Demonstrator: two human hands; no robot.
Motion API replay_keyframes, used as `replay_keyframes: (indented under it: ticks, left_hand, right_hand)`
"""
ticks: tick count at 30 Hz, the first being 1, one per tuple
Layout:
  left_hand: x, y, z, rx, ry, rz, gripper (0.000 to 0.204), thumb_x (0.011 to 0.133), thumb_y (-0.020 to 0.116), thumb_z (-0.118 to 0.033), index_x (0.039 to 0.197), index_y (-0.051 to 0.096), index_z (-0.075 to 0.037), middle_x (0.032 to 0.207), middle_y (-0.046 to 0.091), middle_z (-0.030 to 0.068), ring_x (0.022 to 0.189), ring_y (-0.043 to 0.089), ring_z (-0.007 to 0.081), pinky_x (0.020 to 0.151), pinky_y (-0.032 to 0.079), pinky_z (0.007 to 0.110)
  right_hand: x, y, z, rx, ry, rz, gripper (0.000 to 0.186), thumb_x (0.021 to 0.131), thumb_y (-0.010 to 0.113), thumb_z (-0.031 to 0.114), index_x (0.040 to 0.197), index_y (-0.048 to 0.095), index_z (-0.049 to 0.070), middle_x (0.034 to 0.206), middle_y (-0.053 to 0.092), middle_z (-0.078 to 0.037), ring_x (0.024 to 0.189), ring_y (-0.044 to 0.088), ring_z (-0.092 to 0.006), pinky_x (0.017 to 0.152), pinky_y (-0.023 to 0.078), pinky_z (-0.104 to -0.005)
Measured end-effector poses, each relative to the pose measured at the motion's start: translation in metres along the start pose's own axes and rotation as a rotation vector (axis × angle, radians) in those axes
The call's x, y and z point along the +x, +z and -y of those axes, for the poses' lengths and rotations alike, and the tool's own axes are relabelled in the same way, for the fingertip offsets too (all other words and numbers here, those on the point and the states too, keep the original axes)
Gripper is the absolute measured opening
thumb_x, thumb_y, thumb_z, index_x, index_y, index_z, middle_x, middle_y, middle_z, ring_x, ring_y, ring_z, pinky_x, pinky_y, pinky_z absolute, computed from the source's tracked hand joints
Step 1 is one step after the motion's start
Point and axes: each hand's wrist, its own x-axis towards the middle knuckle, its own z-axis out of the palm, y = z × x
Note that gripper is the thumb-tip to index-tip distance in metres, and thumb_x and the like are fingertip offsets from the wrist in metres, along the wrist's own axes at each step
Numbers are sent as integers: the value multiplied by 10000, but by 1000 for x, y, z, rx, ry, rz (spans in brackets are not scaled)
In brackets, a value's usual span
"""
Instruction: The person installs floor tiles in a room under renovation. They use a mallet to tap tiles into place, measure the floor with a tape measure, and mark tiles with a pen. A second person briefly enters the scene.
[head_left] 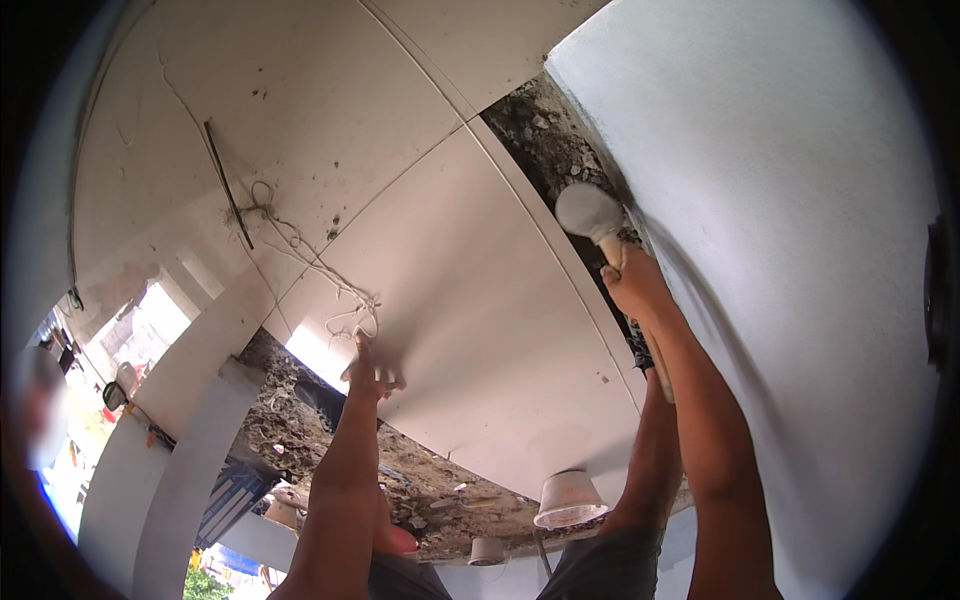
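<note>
Pale wall (pixel 790 250), 3 o'clock | beige slab (pixel 480 300), centre | mallet (pixel 588 210), toward 1–2 o'clock, above dirt strip (pixel 540 125) between slab and wall | white bucket (pixel 571 498), 5 o'clock | right hand (pixel 640 287), 3 o'clock, clamped round mallet | left hand (pixel 372 378), 8 o'clock, fingers apart by slab's edge, contact unclear

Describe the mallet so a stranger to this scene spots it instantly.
Start at the pale wall on the right, then the dirt-filled gap beside it. There the right hand grips the mallet, set apart from the white bucket lower down by its round greyish head on a wooden handle.
</note>
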Motion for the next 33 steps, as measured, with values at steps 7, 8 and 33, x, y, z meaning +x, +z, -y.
replay_keyframes:
  ticks: [7,8,33]
  left_hand:
    - [-3,-5,1,-29,-23,8,870,825,515,-695,1475,208,-205,1514,141,127,1326,191,502,924,225,816]
    - [-3,-6,4,-44,-22,1,868,824,515,-695,1474,211,-206,1513,141,126,1324,196,500,924,227,816]
    - [-1,-3,1,-47,-19,-25,946,787,554,-706,1476,187,-172,1524,140,124,1329,176,533,902,252,820]
  right_hand:
    - [-20,-5,35,162,171,-80,296,855,580,114,1077,503,-65,902,655,-254,647,677,-350,464,551,-386]
    - [-22,-11,43,216,183,-107,297,853,578,112,1078,503,-67,910,655,-257,646,678,-350,459,551,-381]
    - [-16,-25,43,93,210,97,316,814,590,77,1065,499,-91,861,642,-293,674,678,-383,463,542,-440]
